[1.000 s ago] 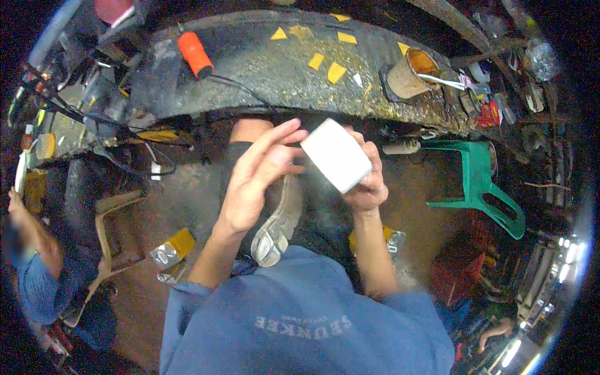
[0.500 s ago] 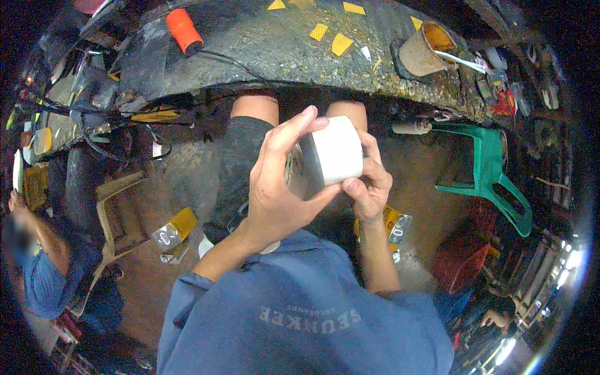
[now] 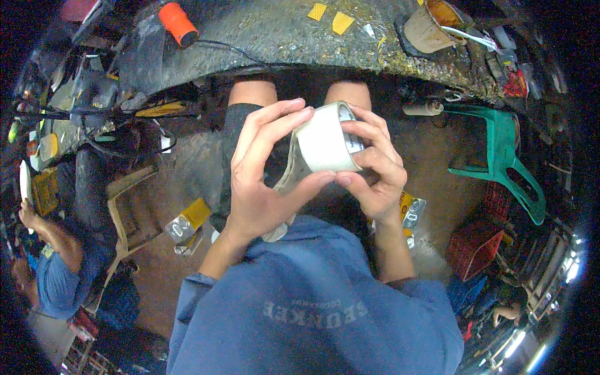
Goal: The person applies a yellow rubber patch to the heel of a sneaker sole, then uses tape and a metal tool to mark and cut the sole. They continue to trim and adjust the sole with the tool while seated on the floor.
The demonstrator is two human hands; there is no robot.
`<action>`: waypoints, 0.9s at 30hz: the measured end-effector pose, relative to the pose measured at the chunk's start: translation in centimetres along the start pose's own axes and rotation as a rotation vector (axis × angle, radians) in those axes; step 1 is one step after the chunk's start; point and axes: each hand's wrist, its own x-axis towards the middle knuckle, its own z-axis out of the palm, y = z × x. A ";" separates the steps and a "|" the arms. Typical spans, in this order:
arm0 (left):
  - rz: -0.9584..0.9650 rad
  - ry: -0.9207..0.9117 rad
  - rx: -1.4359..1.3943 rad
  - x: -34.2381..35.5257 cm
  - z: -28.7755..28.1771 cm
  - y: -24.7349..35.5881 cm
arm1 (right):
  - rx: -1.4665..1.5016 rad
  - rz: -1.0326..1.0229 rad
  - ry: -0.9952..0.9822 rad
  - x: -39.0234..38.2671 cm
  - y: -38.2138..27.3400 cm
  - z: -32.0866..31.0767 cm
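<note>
Both my hands grip a roll of pale, wide tape (image 3: 315,140) above my lap. My left hand (image 3: 262,175) has its fingertips on the roll's upper left and its thumb along the bottom. My right hand (image 3: 381,169) curls round the right end, with fingers at the open cardboard core and the thumb underneath. Behind the roll and my left hand lies a pale shoe (image 3: 287,169) on my lap, mostly hidden.
Across my knees' far side runs a grimy bench (image 3: 294,47) with an orange cylindrical tool (image 3: 175,22), yellow scraps (image 3: 342,22) and a stained bucket (image 3: 428,28). Right are a green chair (image 3: 497,144) and red crate (image 3: 472,250). A co-worker (image 3: 62,275) sits left beside a tan chair (image 3: 119,225).
My left hand has come onto the roll from beside it. The roll has been turned, so its core opening now shows at the right. The bench has shifted upward in view.
</note>
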 end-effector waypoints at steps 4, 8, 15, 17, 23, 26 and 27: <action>-0.032 -0.025 0.023 -0.2 -0.1 0.0 | -0.028 0.035 0.019 0.1 -0.7 0.1; -0.035 -0.018 0.078 -0.5 -0.3 -0.3 | -0.141 0.014 0.030 0.2 -0.8 0.2; -0.136 0.070 -0.433 -1.2 0.8 -0.6 | -0.335 -0.145 0.054 -0.6 0.1 0.7; -0.198 -0.002 -0.487 -1.4 0.8 -0.7 | -0.404 -0.206 0.036 -1.0 0.3 0.9; -0.257 0.071 -0.597 -1.8 1.2 -0.9 | -0.450 -0.285 0.155 -1.6 0.1 1.5; -0.189 0.094 -0.557 -1.8 1.3 -1.1 | -0.291 -0.270 0.242 -1.1 -0.5 1.2; -0.156 0.078 -0.517 -1.7 1.3 -1.2 | -0.277 -0.238 0.252 -0.8 -0.6 1.1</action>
